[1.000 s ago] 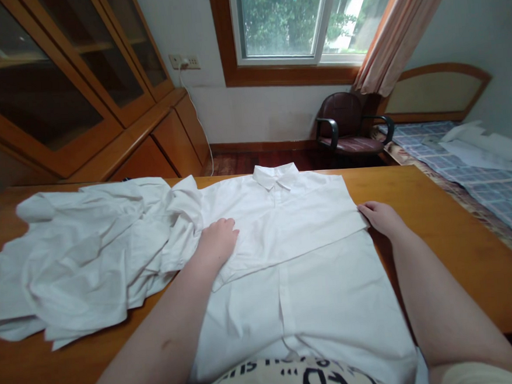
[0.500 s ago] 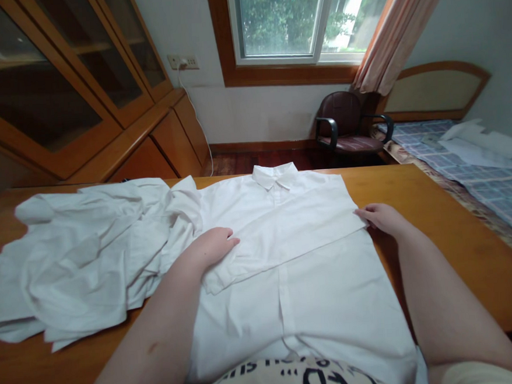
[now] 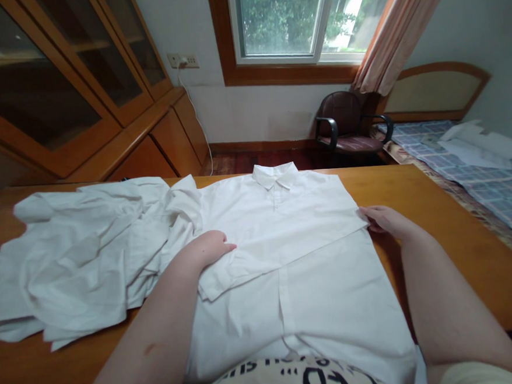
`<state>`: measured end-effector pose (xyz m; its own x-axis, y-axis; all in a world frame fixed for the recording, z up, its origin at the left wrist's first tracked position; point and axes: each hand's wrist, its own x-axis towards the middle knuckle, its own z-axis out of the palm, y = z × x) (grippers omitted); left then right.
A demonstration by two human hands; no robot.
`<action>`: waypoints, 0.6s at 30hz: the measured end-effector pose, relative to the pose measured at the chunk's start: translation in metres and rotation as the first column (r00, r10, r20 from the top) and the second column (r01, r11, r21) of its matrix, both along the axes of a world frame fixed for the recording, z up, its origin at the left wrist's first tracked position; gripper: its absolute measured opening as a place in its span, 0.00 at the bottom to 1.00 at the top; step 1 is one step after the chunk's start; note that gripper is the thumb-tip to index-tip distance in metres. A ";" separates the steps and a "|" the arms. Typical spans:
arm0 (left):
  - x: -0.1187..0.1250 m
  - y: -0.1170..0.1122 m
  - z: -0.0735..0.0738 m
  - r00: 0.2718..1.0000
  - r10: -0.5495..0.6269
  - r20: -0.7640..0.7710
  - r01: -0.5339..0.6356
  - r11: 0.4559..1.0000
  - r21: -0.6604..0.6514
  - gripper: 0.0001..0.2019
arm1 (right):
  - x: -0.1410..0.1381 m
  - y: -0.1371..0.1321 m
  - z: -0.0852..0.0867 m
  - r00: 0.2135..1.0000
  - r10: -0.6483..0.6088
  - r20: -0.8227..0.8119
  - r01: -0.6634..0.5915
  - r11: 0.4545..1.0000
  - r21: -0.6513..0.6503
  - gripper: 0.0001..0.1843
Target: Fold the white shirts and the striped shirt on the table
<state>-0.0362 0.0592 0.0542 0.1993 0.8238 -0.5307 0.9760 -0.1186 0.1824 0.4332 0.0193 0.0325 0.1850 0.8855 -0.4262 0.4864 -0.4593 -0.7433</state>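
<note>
A white button-up shirt [image 3: 334, 303] lies front up on the table, its collar [image 3: 275, 177] toward the far edge. One sleeve [image 3: 285, 237] is laid across the chest, its cuff end on the left. My left hand [image 3: 214, 247] is closed on the sleeve near the cuff, thumb showing and the other fingers mostly hidden. On the opposite side, my right hand [image 3: 383, 218] pinches the sleeve's folded edge by the shirt's side. Left of the shirt is a crumpled heap of white clothing [image 3: 80, 257], touching its shoulder.
The wooden table [image 3: 453, 248] reaches past the shirt on the right. Beyond it stand a brown armchair [image 3: 350, 121] and a bed with a plaid cover [image 3: 492, 181]. A glass-doored cabinet [image 3: 115, 131] is at the left, with a white cord [image 3: 195, 111] hanging from a wall socket.
My left hand has shifted slightly left and toward me, and my right hand slightly right. The sleeve between them lies flatter, with its cuff end a little nearer my body.
</note>
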 end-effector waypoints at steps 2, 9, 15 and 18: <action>0.000 0.000 0.000 1.000 0.000 -0.006 0.000 1.000 -0.007 0.19 | 0.001 0.001 0.000 0.999 0.047 0.025 -0.047 0.999 -0.015 0.24; 0.000 -0.002 0.005 0.997 -0.028 -0.076 0.025 0.999 -0.031 0.16 | 0.006 0.002 -0.005 0.988 0.107 0.107 -0.103 0.994 -0.035 0.19; 0.010 -0.006 0.000 0.997 0.074 0.021 -0.077 0.975 0.209 0.19 | 0.001 0.008 -0.003 0.848 -0.067 0.526 0.022 0.996 0.092 0.23; 0.028 -0.012 -0.009 0.979 -0.145 0.143 0.076 0.911 0.406 0.22 | -0.015 0.011 -0.001 0.692 -0.173 0.701 -0.104 0.937 0.333 0.24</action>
<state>-0.0082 0.0471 0.0457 0.3578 0.9265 -0.1162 0.9122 -0.3202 0.2556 0.4183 0.0305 0.0313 0.3409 0.9270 0.1565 0.9153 -0.2892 -0.2804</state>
